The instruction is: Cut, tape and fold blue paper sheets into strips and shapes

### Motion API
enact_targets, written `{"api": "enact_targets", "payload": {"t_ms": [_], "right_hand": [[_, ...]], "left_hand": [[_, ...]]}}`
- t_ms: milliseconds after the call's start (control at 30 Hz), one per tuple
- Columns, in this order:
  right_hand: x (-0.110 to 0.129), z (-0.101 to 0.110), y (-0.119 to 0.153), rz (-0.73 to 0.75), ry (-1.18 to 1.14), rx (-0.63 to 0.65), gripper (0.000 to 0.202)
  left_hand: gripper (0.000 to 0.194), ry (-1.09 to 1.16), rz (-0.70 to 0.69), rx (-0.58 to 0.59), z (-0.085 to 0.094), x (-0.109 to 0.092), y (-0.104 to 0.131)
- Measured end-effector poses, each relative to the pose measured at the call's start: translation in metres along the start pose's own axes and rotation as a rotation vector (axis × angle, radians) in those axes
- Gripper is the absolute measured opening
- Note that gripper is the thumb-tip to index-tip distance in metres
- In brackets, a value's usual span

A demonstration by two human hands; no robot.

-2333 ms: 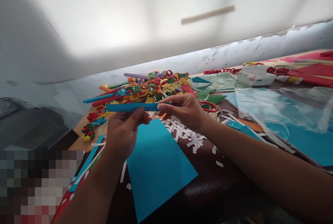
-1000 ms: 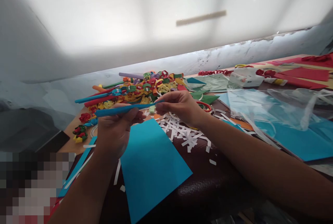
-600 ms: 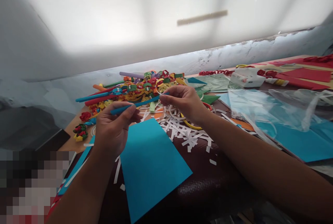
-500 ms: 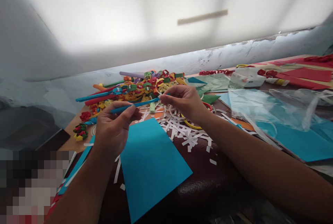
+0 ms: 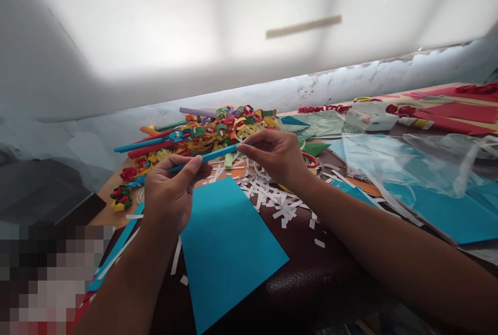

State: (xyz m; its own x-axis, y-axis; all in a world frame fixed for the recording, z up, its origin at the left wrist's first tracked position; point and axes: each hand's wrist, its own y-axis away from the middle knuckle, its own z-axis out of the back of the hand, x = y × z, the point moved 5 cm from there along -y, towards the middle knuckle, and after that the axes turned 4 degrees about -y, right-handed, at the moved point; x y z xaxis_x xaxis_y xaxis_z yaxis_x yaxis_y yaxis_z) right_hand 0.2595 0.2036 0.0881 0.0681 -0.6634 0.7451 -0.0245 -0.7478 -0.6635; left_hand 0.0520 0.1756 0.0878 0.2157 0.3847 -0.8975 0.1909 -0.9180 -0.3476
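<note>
A narrow blue paper strip [image 5: 220, 153] stretches between my two hands, slanting up to the right above the table. My left hand [image 5: 171, 184] is closed on its lower end, thumb on top. At the other end, my right hand [image 5: 272, 153] pinches the strip between thumb and fingertips. Below them lies a blue paper sheet [image 5: 231, 252], flat and bare. White paper scraps [image 5: 280, 200] are strewn under and beyond my right hand.
Behind my hands is a heap of colourful paper chains [image 5: 218, 130] with rolled paper tubes [image 5: 142, 144]. Clear plastic sleeves [image 5: 397, 161] cover more blue sheets [image 5: 439, 213] on the right. A translucent container [image 5: 369, 116] stands farther back, near red paper [image 5: 462, 111].
The blue strip has turned slightly, so more of its broad face shows between my hands. Both hands stay in nearly the same place and keep their hold.
</note>
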Motion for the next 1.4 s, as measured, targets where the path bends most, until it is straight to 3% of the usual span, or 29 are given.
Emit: {"api": "enact_targets", "payload": {"t_ms": [400,700,933,1000,1100,1167,1300,1400], "right_hand": [[0.019,0.002,0.004,0.256,0.232,-0.009,0.008],[0.023,0.009,0.001,0.338,0.367,-0.024,0.019],[0.034,0.009,0.004,0.459,0.475,-0.02,0.023],[0.032,0.007,0.005,0.4,0.441,-0.028,0.033],[0.017,0.006,0.004,0.117,0.252,-0.046,0.056],[0.003,0.001,0.004,-0.077,0.077,0.017,0.063],[-0.016,-0.018,0.008,-0.261,-0.145,0.246,0.04],[-0.022,-0.025,0.009,-0.301,-0.209,0.284,0.032]], "left_hand": [[0.032,0.034,-0.022,-0.04,0.003,0.001,-0.003],[0.002,0.059,0.148,0.002,0.0,0.008,-0.001],[0.029,0.049,0.267,0.017,-0.006,0.01,0.002],[0.028,0.046,0.253,0.012,-0.005,0.009,0.002],[0.017,0.031,0.202,0.002,-0.002,0.007,0.001],[0.009,0.009,0.156,0.003,-0.001,0.006,0.001],[0.026,-0.091,0.081,0.058,-0.005,0.007,0.005],[0.034,-0.191,0.078,0.138,-0.011,0.01,0.01]]}}
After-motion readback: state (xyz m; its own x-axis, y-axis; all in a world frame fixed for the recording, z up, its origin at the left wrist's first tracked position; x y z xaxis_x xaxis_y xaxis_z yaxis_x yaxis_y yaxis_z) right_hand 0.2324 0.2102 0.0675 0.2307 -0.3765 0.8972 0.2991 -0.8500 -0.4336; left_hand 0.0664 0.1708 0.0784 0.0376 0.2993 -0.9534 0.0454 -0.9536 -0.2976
